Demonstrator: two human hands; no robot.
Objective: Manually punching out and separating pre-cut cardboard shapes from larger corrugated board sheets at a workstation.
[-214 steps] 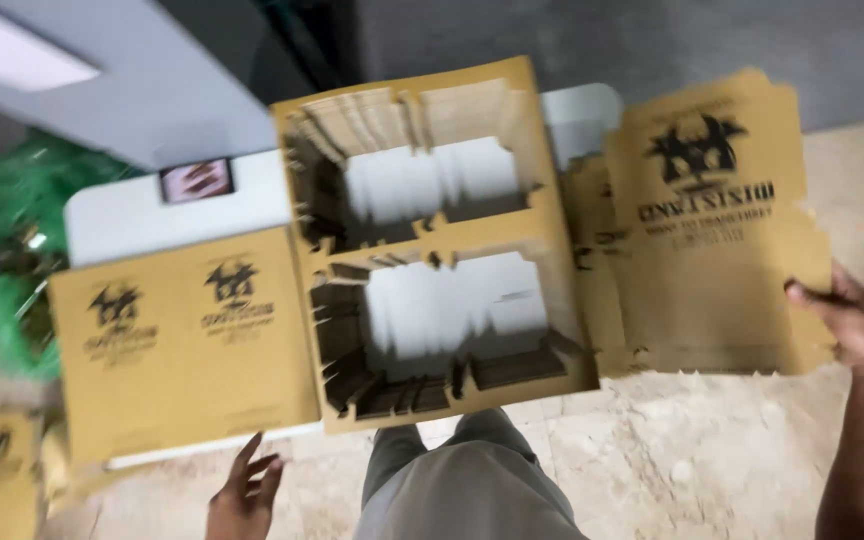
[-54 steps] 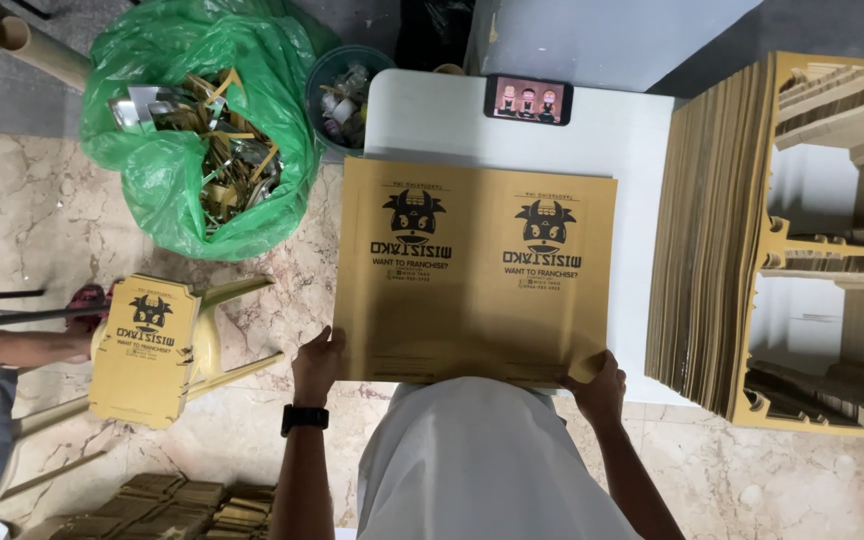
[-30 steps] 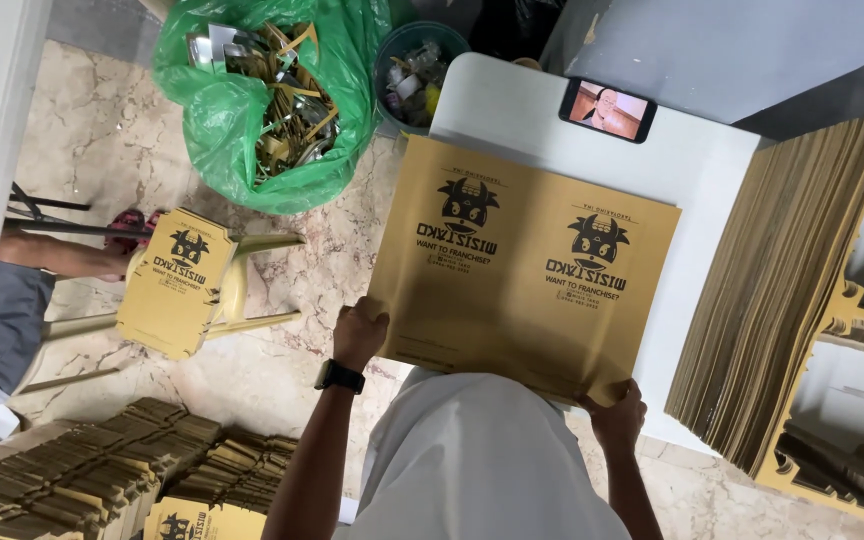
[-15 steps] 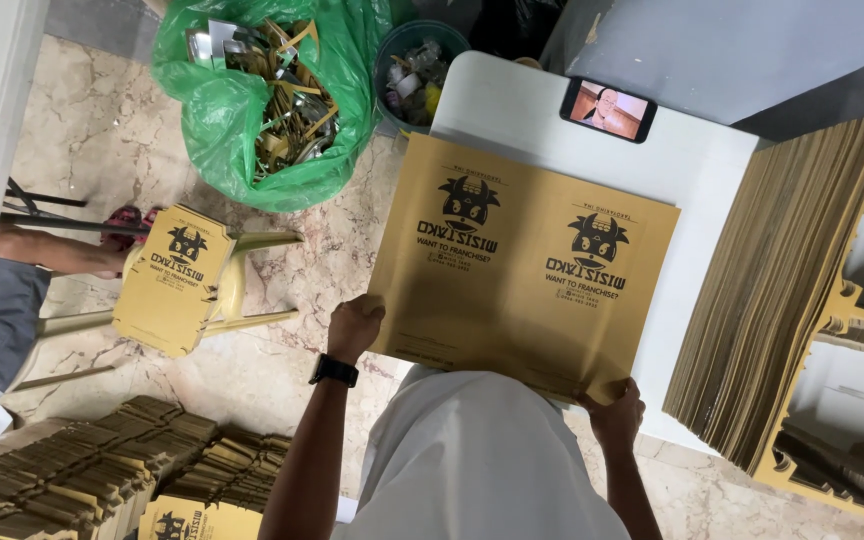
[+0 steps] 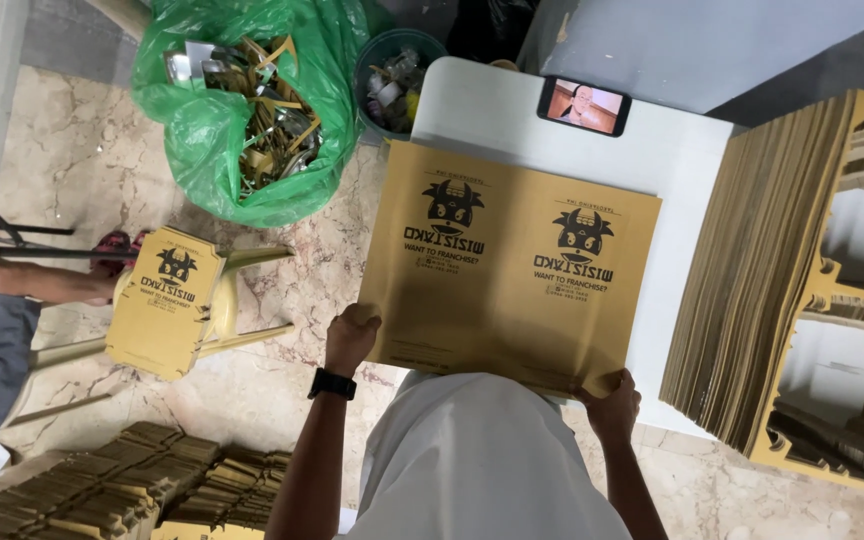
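You have two hands, left [image 5: 350, 335] and right [image 5: 612, 400], on one printed cardboard sheet [image 5: 507, 265]. Around you: one phone [image 5: 583, 105], one green bag [image 5: 242, 110], one bucket [image 5: 392, 75], one yellow stool [image 5: 222, 310], two cardboard stacks [image 5: 752, 290] [image 5: 122, 490].

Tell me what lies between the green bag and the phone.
In the head view, a round bin of scraps sits between the green bag and the phone, beside the white table.
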